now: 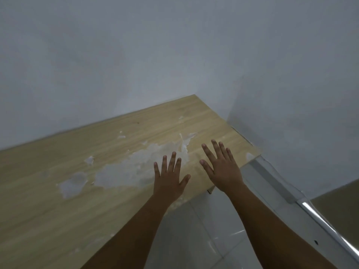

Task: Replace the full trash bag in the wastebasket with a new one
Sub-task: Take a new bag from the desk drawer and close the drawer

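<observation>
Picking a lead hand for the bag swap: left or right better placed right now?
Neither, really. Left hand and right hand are both open, empty, spread side by side above the wooden table. No wastebasket or bag is in view.

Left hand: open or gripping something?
Open. The left hand has its fingers straight and spread over the wooden tabletop, holding nothing.

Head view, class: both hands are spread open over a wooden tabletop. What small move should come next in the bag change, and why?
Probably turn the head to look for the wastebasket. The left hand and right hand are open and hold nothing over the worn tabletop, and no wastebasket or bag shows here, only wall and tiled floor.
</observation>
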